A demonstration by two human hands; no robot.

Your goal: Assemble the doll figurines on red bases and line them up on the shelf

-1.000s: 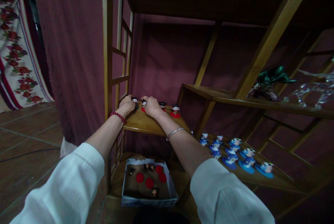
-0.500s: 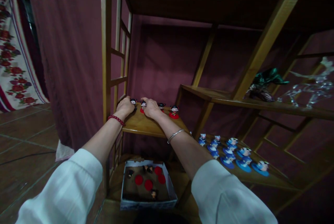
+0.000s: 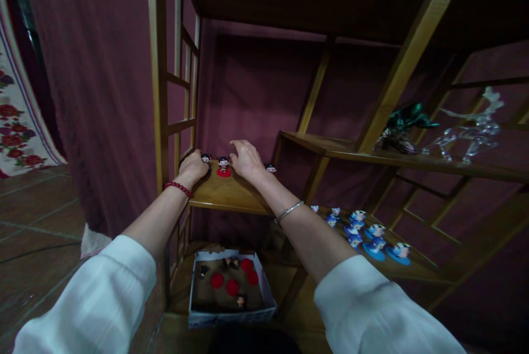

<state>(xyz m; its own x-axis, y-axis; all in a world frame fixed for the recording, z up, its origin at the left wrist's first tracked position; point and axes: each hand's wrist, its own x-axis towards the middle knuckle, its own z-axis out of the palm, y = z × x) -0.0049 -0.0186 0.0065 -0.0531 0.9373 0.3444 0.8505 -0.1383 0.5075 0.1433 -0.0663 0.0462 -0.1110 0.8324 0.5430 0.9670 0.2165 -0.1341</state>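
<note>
My left hand [image 3: 194, 165] is curled against the leftmost black-haired figurine [image 3: 205, 158] at the left end of the wooden shelf [image 3: 227, 195]; its fingertips are mostly hidden. A second figurine [image 3: 223, 164] stands upright on a red round base, between my two hands. My right hand [image 3: 247, 160] is raised just right of that figurine, fingers apart and holding nothing. Partly hidden by my right wrist, another black-haired figurine [image 3: 270, 168] shows its head farther right.
On the floor of the unit below sits an open box [image 3: 264, 288] with several red discs and small figures. Blue-based figurines [image 3: 374, 248] crowd a lower shelf at right. A clear glass animal [image 3: 471, 132] and a green ornament [image 3: 409, 123] stand above them. A lattice side frame [image 3: 159, 123] borders the left.
My right hand has let go of the second figurine and lifted slightly to the right, leaving it in plain view. My left hand stays at the leftmost one. The view has shifted slightly.
</note>
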